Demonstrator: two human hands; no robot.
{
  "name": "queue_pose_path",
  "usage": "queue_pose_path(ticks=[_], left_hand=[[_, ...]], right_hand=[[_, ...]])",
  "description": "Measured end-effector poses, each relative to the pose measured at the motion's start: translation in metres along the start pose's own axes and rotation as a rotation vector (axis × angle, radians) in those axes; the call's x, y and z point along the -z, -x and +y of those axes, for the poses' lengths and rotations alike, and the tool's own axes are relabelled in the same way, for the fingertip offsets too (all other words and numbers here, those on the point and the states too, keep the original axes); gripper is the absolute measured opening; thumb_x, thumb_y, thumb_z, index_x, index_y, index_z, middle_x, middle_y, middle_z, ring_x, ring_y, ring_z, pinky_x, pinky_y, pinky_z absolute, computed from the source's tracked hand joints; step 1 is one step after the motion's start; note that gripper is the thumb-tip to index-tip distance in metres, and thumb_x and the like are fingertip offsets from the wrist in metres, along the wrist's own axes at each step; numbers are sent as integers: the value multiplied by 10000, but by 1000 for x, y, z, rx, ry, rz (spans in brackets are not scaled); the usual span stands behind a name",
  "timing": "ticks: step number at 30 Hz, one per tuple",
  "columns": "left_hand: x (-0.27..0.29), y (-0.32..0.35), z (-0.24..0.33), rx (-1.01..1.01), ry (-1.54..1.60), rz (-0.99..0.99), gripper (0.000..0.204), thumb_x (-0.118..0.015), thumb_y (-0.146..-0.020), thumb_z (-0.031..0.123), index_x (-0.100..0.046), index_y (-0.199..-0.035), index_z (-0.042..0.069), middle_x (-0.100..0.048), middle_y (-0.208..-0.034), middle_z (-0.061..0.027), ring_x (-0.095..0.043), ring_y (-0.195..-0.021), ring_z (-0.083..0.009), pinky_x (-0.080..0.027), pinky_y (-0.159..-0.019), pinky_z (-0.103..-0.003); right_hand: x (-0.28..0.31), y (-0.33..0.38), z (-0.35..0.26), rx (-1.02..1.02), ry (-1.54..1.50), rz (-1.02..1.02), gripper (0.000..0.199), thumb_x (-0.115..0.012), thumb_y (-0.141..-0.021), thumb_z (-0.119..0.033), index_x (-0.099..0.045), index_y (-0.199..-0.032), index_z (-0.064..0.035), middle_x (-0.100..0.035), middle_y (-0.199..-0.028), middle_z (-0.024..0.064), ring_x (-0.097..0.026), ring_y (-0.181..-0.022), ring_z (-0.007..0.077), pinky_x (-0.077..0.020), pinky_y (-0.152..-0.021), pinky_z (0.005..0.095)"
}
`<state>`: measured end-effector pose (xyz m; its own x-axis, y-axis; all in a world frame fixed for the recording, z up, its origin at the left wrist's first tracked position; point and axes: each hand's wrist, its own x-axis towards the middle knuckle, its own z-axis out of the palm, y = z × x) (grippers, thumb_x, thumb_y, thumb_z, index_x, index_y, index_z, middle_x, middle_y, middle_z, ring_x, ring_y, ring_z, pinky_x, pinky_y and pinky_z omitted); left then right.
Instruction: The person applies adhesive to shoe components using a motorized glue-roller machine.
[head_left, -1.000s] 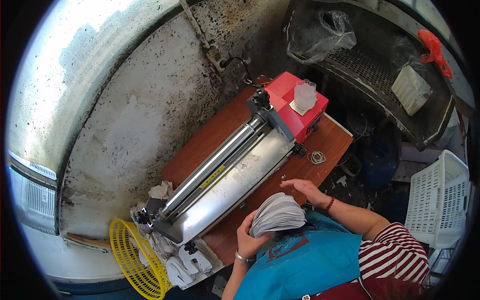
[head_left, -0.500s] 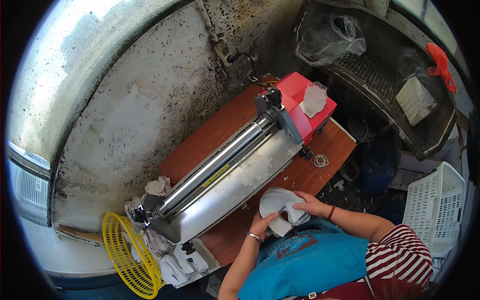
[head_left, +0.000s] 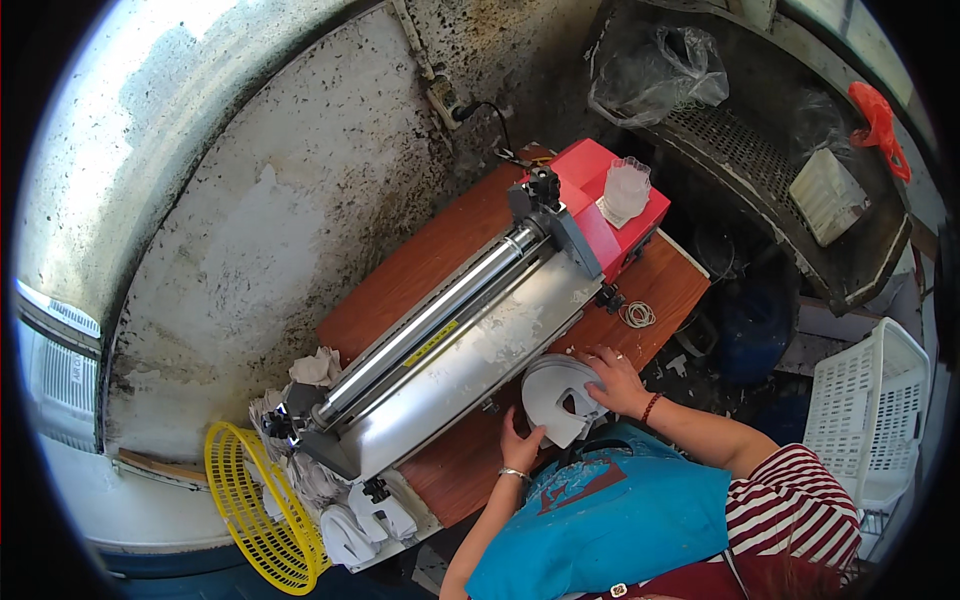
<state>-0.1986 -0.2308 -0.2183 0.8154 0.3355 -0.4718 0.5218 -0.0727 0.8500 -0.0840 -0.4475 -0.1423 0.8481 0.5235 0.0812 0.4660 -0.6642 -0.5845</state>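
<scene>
Head view: left hand (head_left: 520, 440) and right hand (head_left: 615, 380) each grip the white paper stack (head_left: 560, 400) beside an empty white basket (head_left: 865, 420).

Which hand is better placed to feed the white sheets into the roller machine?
Probably the right hand: it rests on top of the white sheets, beside the machine's metal tray. The left hand supports the stack's near edge.

Both hands close together ahead of the body, left (head_left: 520, 445) and right (head_left: 617, 382), fingers curled.
</scene>
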Motion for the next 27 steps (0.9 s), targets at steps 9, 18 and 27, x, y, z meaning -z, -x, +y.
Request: queue_pose_path(ticks=[9,18,27], left_hand=[[41,31,5,73,71,-109,439,-648,-735,168,-528,-1142,54,-614,-955,-70,-593,-718,-118,-462,-539,-223],[61,46,12,158,197,-174,343,-605,-793,153,-539,-1116,57,-633,-952,-63,-607,-773,-127,-470,-624,-235],[74,60,-6,175,253,-109,343,-595,-798,130,-527,-1126,56,-630,-953,-66,-603,-766,-124,-473,-616,-231]], right_hand=[[119,-50,-43,390,-15,525,179,-645,-668,-45,-609,-842,-70,-556,-940,86,-505,-947,260,-422,-786,342],[227,-173,29,127,693,566,137,-610,-701,-123,-670,-825,-125,-574,-1025,69,-487,-1042,285,-402,-812,413],[221,-228,24,-463,850,-78,217,-559,-746,-126,-654,-942,-121,-633,-996,79,-521,-1043,247,-410,-822,409]])
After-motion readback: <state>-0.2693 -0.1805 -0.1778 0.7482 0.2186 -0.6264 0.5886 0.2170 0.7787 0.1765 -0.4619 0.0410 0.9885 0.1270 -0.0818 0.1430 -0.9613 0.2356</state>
